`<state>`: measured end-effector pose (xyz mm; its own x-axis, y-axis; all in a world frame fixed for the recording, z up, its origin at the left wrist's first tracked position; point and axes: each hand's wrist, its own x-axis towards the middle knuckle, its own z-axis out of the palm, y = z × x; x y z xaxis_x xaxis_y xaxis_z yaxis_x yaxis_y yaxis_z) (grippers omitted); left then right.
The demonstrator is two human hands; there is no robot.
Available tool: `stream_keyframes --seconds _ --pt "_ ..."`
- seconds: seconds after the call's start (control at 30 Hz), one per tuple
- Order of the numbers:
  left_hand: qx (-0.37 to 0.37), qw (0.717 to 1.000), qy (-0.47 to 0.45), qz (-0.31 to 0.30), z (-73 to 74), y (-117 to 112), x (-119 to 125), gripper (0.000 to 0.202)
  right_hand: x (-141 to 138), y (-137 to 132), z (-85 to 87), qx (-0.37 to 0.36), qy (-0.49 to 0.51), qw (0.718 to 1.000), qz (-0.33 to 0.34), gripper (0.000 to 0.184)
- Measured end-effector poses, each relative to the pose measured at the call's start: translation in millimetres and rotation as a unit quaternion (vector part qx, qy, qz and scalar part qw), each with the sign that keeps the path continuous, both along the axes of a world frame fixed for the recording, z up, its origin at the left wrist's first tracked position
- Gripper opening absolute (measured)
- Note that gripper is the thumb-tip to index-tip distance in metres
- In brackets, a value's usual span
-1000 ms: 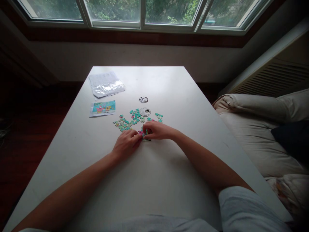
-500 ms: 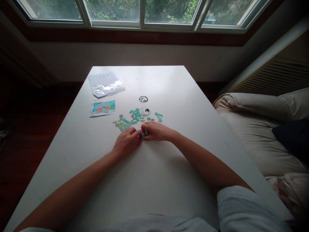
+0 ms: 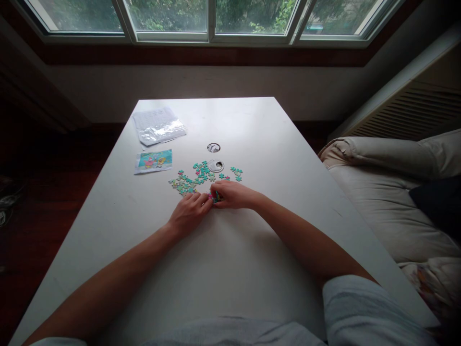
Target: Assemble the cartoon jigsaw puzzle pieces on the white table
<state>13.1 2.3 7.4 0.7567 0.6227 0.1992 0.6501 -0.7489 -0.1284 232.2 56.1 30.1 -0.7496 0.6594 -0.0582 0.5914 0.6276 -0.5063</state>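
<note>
Near the middle of the white table, my left hand (image 3: 190, 211) and my right hand (image 3: 232, 194) meet over a small cluster of joined jigsaw pieces (image 3: 217, 196) in pink, teal and yellow. The left fingers are closed and press at the cluster's left edge. My right thumb and fingers curl round its right side and hide much of it. Just beyond both hands lie many loose jigsaw pieces (image 3: 201, 171), mostly teal and pale green. A picture card (image 3: 154, 161) with cartoon figures lies to the left.
A clear plastic bag with paper (image 3: 158, 126) lies at the table's far left. Behind the pieces are a round metal lid with a ring (image 3: 216, 166) and a shiny oval disc (image 3: 213, 147). A cushioned sofa (image 3: 374, 192) stands right of the white table (image 3: 245, 125).
My left hand has shifted slightly, its fingers now covering more of the cluster's left side. The right hand stays almost in place.
</note>
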Motion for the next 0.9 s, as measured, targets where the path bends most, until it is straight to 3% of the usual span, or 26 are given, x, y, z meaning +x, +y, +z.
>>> stream_keyframes --seconds 0.27,0.63,0.9 --pt "-0.005 0.999 -0.041 0.019 -2.4 3 -4 0.019 2 1 -1.4 0.003 0.002 1.000 0.005 0.024" --pt "-0.061 0.980 -0.148 0.116 -5.1 12 -14 0.021 2 1 1.1 -0.013 -0.013 1.000 0.000 0.027" --pt "-0.096 0.991 -0.079 0.055 6.5 2 -19 0.016 2 2 1.6 -0.014 -0.018 1.000 -0.006 0.028"
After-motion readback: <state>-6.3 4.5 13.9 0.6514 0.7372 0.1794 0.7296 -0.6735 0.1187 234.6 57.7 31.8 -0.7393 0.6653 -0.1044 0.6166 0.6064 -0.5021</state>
